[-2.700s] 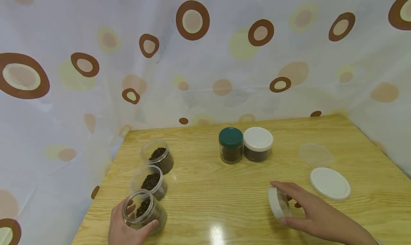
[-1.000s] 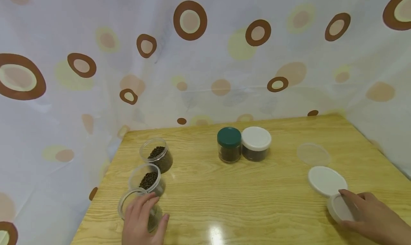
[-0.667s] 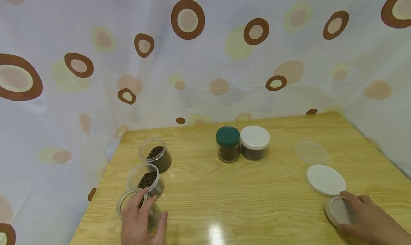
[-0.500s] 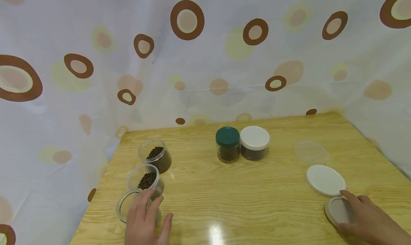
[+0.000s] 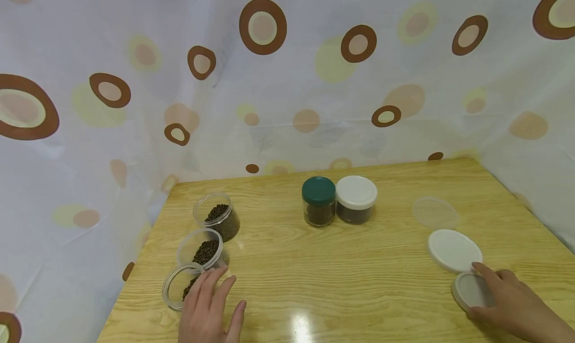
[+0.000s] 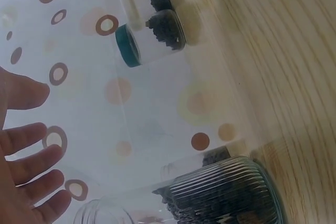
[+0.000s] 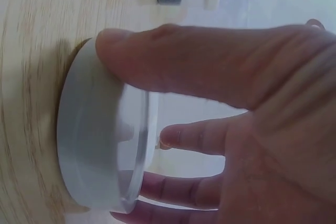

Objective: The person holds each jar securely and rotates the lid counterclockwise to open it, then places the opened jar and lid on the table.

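Observation:
My left hand (image 5: 207, 310) is held with loosely extended fingers beside the front open jar (image 5: 169, 289), hiding part of it. In the left wrist view a gap shows between the hand (image 6: 26, 156) and this ribbed jar (image 6: 226, 195) of dark beans. At the right, my right hand (image 5: 516, 300) pinches a whitish lid (image 5: 469, 292) by its edge, thumb on the near side, fingers on the far side. The lid lies on the table with its hollow side up, as the right wrist view also shows the lid (image 7: 92, 135) against the wood.
Two more open jars, a middle one (image 5: 207, 250) and a rear one (image 5: 226, 225), hold beans at the left. A green-lidded jar (image 5: 319, 200) and a white-lidded jar (image 5: 356, 198) stand at the back. A white lid (image 5: 455, 250) and a clear disc (image 5: 435, 212) lie behind the held lid.
My right hand has carried the lid rightward and lowered it onto the table near the white lid. My left hand has released the front jar and shifted slightly right.

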Demonstrator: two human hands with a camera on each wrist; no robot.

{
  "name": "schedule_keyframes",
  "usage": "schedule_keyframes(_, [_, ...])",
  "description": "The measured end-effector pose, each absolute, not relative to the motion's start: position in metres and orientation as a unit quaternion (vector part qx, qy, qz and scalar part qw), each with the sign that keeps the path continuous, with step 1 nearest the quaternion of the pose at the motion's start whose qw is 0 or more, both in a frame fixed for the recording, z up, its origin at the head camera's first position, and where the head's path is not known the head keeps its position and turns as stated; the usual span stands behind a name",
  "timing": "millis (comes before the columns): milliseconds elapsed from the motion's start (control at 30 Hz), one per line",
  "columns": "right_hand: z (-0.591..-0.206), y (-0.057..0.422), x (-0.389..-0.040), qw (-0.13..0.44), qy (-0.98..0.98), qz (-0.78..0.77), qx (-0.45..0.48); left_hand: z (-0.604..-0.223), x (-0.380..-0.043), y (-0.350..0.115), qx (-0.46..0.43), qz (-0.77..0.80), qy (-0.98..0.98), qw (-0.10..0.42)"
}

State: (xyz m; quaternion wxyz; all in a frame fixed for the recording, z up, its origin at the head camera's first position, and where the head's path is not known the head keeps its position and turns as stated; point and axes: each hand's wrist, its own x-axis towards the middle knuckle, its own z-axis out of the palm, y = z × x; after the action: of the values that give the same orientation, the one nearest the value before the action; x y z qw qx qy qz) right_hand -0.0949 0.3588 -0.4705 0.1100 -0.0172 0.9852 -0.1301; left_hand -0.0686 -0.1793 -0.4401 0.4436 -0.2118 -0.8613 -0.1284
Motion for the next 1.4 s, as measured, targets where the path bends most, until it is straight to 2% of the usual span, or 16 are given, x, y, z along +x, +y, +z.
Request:
schedule_keyframes(367, [-0.470, 0.357, -0.101, 0.115, 0.982, -0.147, -0.014, -0.444, -0.069, -0.181, -0.213, -0.120, -0.865, 0.438])
schedule_keyframes(633, [-0.458, 0.348, -0.097, 0.020, 0.991, -0.129, -0.038, -0.444, -0.070, -0.181, -0.212, -0.114, -0.866, 0.439])
schedule_keyframes(900, [-0.434, 0.321, -0.090, -0.064, 0.972, -0.197, -0.108, -0.432, -0.075, -0.168, -0.235, -0.128, -0.858, 0.438])
schedule_keyframes(1067, [-0.424, 0.291, -0.094, -0.130, 0.946, -0.243, -0.172, -0.417, -0.081, -0.152, -0.262, -0.146, -0.859, 0.415])
schedule_keyframes(1233, [-0.415, 0.257, -0.098, -0.136, 0.925, -0.278, -0.218, -0.407, -0.087, -0.138, -0.271, -0.153, -0.869, 0.384])
schedule_keyframes(1400, [-0.410, 0.234, -0.097, -0.142, 0.916, -0.283, -0.246, -0.402, -0.099, -0.124, -0.222, -0.214, -0.909, 0.280])
